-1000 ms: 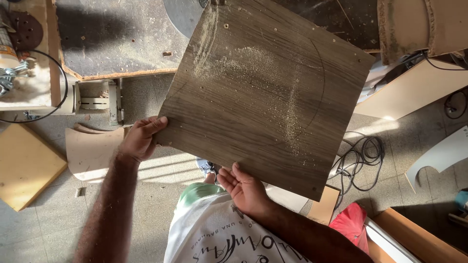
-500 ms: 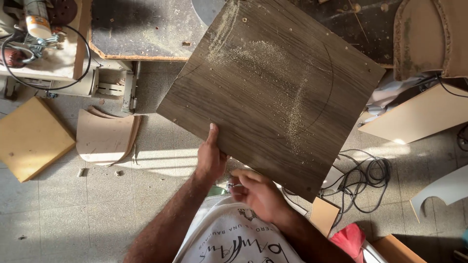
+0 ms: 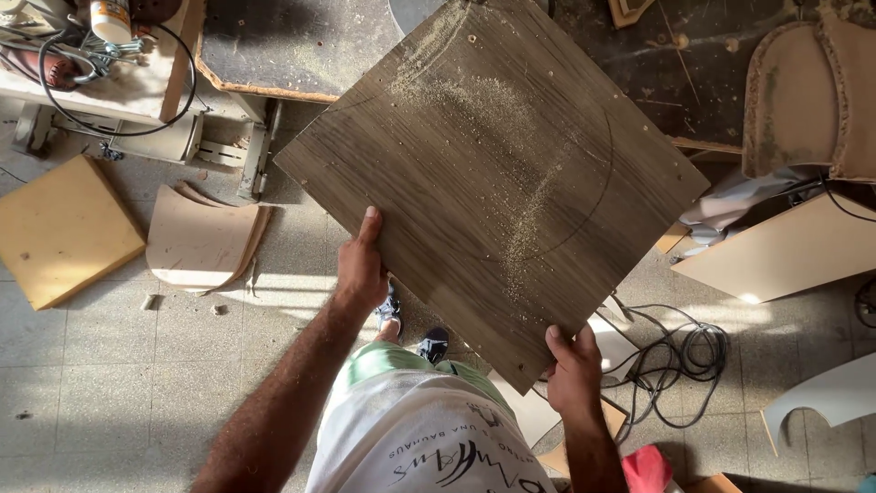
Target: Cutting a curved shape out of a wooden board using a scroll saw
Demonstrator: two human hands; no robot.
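Grey-brown wood-grain board [image 3: 493, 173], seemingly sawdust-speckled

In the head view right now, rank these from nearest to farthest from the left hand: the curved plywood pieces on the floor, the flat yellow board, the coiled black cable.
Measured from the left hand, which grips the wood panel:
1. Curved plywood pieces, on the floor just to its left.
2. Flat yellow board, farther left, near the frame edge.
3. Coiled black cable, far right, beyond the right hand.

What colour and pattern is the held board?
Grey-brown wood grain, dusted with sawdust, on the board; head view.
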